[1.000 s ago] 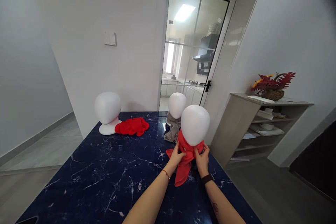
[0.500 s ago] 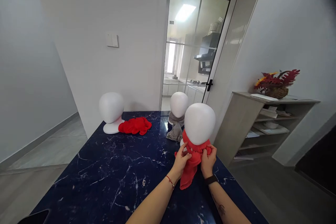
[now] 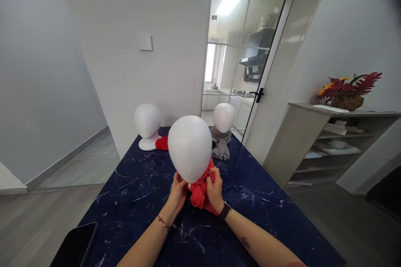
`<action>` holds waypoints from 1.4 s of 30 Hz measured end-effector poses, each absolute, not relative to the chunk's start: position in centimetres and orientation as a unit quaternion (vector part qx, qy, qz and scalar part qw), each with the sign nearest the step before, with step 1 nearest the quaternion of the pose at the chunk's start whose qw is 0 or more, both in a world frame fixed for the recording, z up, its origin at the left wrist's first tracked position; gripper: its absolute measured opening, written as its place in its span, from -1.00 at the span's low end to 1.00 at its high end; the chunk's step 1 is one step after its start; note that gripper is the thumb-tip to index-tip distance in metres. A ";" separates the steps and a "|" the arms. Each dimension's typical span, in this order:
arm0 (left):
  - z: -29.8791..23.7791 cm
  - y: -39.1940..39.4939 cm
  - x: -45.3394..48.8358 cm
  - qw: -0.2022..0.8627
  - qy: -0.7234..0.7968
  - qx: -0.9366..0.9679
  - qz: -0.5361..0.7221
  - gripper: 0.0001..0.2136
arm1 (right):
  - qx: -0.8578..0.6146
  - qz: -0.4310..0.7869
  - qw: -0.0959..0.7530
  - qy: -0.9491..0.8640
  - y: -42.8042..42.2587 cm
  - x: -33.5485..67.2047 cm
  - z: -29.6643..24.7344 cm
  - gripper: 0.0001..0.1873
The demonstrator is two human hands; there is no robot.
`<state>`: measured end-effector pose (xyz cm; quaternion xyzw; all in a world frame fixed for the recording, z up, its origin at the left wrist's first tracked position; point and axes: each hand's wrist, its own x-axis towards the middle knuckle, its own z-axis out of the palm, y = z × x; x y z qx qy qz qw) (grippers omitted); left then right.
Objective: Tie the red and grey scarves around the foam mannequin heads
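A white mannequin head (image 3: 190, 146) stands in front of me near the middle of the table, with a red scarf (image 3: 198, 196) bunched around its neck. My left hand (image 3: 177, 195) is closed at the left of the neck, just under the head, fingertips at the scarf's edge and partly hidden. My right hand (image 3: 214, 187) grips the scarf's folds at the right of the neck. The head hides its own base and the back of the scarf.
Another white head (image 3: 147, 120) stands at the back left beside a red cloth (image 3: 161, 143), partly hidden. A third head (image 3: 224, 117) wears a grey scarf (image 3: 221, 149). A black phone (image 3: 75, 245) lies at the front-left edge of the dark blue marbled table (image 3: 131, 198).
The near head and its red scarf have shifted left and closer to me, both hands with them. The scarf's hanging end is now bunched under the head. My view has shifted slightly.
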<state>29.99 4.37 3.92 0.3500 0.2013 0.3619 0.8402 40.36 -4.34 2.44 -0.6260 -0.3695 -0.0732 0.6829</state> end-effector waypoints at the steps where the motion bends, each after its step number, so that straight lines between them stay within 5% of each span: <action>1: 3.6 5.0 29.3 0.835 0.212 0.348 0.371 -0.51 | -0.622 -0.059 0.686 -0.374 -3.6 39.7 2.3 -0.90; 27: 2.4 4.5 27.2 0.744 0.286 0.436 0.419 -0.56 | -0.659 0.084 0.681 -0.306 -4.1 38.0 1.5 -0.64; 42: 1.4 5.3 27.2 0.719 0.291 0.469 0.423 -0.58 | -0.655 0.080 0.681 -0.317 -4.1 37.8 1.2 -0.69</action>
